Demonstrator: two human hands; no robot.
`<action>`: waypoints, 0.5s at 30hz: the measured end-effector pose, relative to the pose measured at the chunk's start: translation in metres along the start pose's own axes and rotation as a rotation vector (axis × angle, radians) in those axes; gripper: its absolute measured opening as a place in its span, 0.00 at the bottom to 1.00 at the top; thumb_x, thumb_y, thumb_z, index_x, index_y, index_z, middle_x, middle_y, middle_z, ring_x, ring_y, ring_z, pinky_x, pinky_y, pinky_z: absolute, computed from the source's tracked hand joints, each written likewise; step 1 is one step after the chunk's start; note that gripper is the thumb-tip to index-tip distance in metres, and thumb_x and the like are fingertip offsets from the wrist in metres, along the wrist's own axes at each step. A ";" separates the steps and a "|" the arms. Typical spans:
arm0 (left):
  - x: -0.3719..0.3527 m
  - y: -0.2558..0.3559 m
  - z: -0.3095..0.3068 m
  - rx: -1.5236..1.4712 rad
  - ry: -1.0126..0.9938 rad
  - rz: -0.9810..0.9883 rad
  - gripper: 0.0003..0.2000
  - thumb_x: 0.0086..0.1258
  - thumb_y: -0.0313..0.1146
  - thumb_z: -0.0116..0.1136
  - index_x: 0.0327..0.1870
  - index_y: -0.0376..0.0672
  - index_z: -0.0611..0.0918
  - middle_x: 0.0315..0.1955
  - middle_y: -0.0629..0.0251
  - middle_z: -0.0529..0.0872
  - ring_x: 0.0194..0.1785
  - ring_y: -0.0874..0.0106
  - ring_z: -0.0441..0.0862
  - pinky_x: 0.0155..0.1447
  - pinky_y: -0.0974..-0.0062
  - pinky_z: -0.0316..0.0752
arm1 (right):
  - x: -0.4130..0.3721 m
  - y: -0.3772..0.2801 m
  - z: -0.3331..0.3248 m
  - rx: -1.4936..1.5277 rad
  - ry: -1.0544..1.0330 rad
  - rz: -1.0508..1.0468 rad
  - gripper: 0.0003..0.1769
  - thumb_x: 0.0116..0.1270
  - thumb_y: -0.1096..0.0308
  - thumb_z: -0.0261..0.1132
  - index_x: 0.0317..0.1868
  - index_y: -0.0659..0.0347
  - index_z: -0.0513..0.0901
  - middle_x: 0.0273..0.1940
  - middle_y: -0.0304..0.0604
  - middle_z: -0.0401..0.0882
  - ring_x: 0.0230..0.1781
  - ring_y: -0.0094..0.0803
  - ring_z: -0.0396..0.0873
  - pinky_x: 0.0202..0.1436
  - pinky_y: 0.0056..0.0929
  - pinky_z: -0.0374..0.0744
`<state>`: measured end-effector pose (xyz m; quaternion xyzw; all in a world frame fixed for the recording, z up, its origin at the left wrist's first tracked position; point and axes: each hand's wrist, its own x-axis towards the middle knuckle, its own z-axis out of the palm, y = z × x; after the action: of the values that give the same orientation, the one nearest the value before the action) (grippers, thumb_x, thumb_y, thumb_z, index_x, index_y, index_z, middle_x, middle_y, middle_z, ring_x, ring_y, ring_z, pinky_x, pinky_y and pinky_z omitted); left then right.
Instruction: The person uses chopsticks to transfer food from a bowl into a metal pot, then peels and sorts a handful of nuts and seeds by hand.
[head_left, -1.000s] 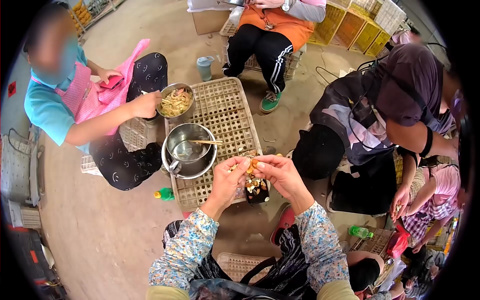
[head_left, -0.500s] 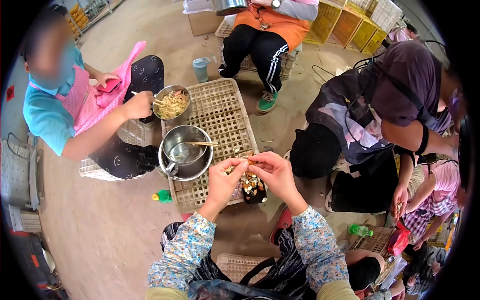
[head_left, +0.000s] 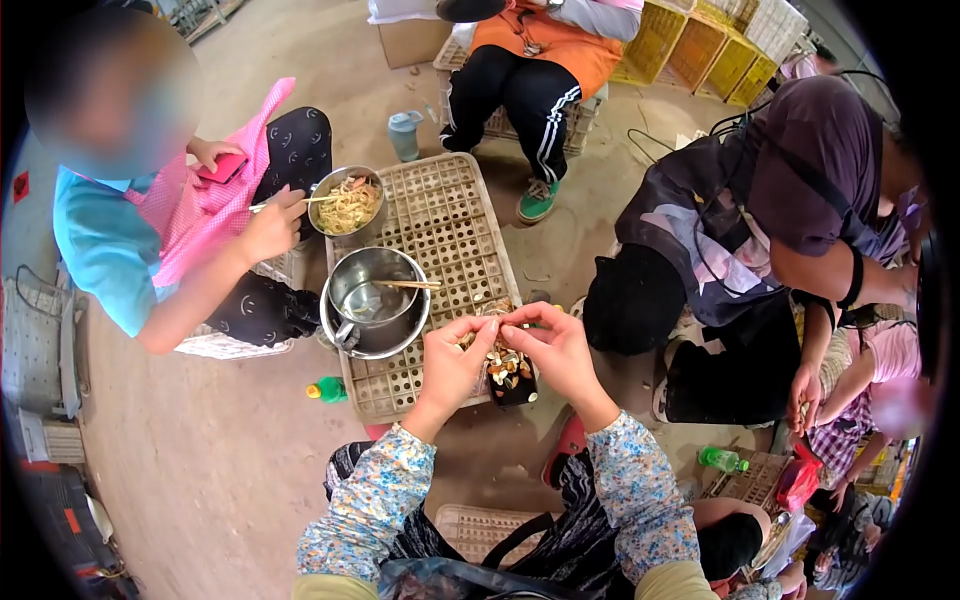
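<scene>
My left hand (head_left: 453, 362) and my right hand (head_left: 556, 352) meet at their fingertips over the near right corner of the upturned plastic crate (head_left: 440, 215). Thumbs and forefingers of both are pinched together; what lies between them is too small to name. Just below the fingertips is a dark box (head_left: 513, 388) with nuts and seeds or shells in it. More small pieces lie behind my fingers, partly hidden. Left of my left hand, a metal pot (head_left: 375, 290) sits inside a wider steel bowl (head_left: 372, 352), with chopsticks (head_left: 408, 284) across the rim.
A person on the left holds chopsticks over a bowl of noodles (head_left: 348, 206). Another sits beyond the crate in an orange apron (head_left: 545, 50); one bends over at the right. A blue cup (head_left: 404, 135) and a green bottle (head_left: 327, 390) stand beside the crate.
The left person's chopstick hand has drawn back slightly from the noodles. The metal container held by the person in the orange apron has tilted. My hands remain together in nearly the same place.
</scene>
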<state>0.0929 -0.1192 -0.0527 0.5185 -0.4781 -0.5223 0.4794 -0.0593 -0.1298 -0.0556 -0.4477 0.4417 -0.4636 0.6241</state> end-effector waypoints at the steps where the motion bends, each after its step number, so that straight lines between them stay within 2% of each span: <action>1: -0.001 -0.001 0.000 0.009 0.001 -0.007 0.10 0.67 0.32 0.58 0.38 0.33 0.84 0.32 0.66 0.86 0.37 0.81 0.78 0.45 0.81 0.73 | 0.000 0.000 0.000 0.068 0.017 0.002 0.07 0.63 0.74 0.65 0.40 0.68 0.78 0.35 0.36 0.81 0.37 0.19 0.79 0.39 0.16 0.77; 5: 0.000 -0.012 0.001 0.149 0.091 0.087 0.08 0.64 0.29 0.59 0.36 0.32 0.82 0.31 0.61 0.86 0.36 0.77 0.81 0.44 0.79 0.73 | 0.002 -0.007 -0.002 -0.091 0.016 -0.077 0.07 0.63 0.73 0.65 0.39 0.66 0.78 0.34 0.35 0.80 0.34 0.16 0.77 0.38 0.15 0.76; 6: 0.000 -0.013 -0.001 0.184 0.092 0.072 0.08 0.64 0.29 0.59 0.36 0.33 0.83 0.31 0.61 0.86 0.36 0.77 0.81 0.44 0.79 0.73 | 0.002 -0.011 -0.002 -0.088 0.008 -0.094 0.07 0.63 0.73 0.65 0.39 0.66 0.78 0.34 0.35 0.80 0.34 0.16 0.77 0.38 0.15 0.76; 8: 0.000 -0.008 -0.001 0.183 0.072 0.045 0.08 0.64 0.29 0.59 0.38 0.33 0.83 0.32 0.61 0.86 0.37 0.78 0.81 0.45 0.79 0.73 | -0.002 -0.026 -0.001 -0.025 0.061 -0.066 0.07 0.62 0.76 0.65 0.40 0.68 0.78 0.36 0.37 0.80 0.37 0.18 0.77 0.44 0.16 0.76; 10: 0.000 -0.007 -0.001 0.160 0.072 0.001 0.09 0.64 0.28 0.58 0.40 0.33 0.83 0.34 0.62 0.87 0.38 0.78 0.81 0.47 0.79 0.73 | -0.012 -0.052 0.007 0.070 0.079 -0.117 0.08 0.61 0.76 0.66 0.40 0.69 0.79 0.36 0.38 0.80 0.36 0.18 0.77 0.42 0.17 0.77; 12: 0.001 -0.015 -0.001 0.037 0.024 -0.099 0.09 0.64 0.28 0.58 0.41 0.33 0.84 0.38 0.62 0.86 0.40 0.77 0.81 0.50 0.78 0.73 | -0.032 -0.081 0.014 0.069 -0.011 -0.189 0.08 0.62 0.77 0.64 0.42 0.71 0.82 0.37 0.43 0.82 0.35 0.21 0.78 0.41 0.18 0.77; 13: 0.001 -0.017 -0.001 0.013 0.006 -0.127 0.09 0.66 0.28 0.55 0.42 0.34 0.83 0.34 0.66 0.85 0.34 0.79 0.79 0.40 0.82 0.73 | -0.043 -0.093 0.011 0.102 -0.147 -0.170 0.09 0.61 0.78 0.64 0.42 0.71 0.82 0.38 0.45 0.83 0.36 0.24 0.79 0.41 0.20 0.78; 14: 0.001 -0.017 -0.005 0.014 -0.007 -0.131 0.09 0.66 0.28 0.55 0.42 0.34 0.83 0.34 0.66 0.85 0.34 0.79 0.79 0.40 0.82 0.73 | -0.055 -0.104 0.008 0.137 -0.277 -0.147 0.10 0.61 0.79 0.64 0.43 0.72 0.83 0.38 0.48 0.83 0.36 0.27 0.81 0.42 0.23 0.79; 15: 0.002 -0.014 -0.007 -0.234 -0.052 -0.289 0.10 0.68 0.28 0.53 0.44 0.33 0.81 0.29 0.69 0.82 0.30 0.81 0.75 0.34 0.84 0.69 | -0.066 -0.116 0.011 0.205 -0.373 -0.222 0.10 0.60 0.80 0.65 0.43 0.72 0.83 0.38 0.49 0.83 0.37 0.29 0.81 0.42 0.25 0.80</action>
<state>0.1003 -0.1203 -0.0666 0.5088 -0.3468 -0.6511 0.4437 -0.0823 -0.0835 0.0684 -0.5058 0.2176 -0.4810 0.6823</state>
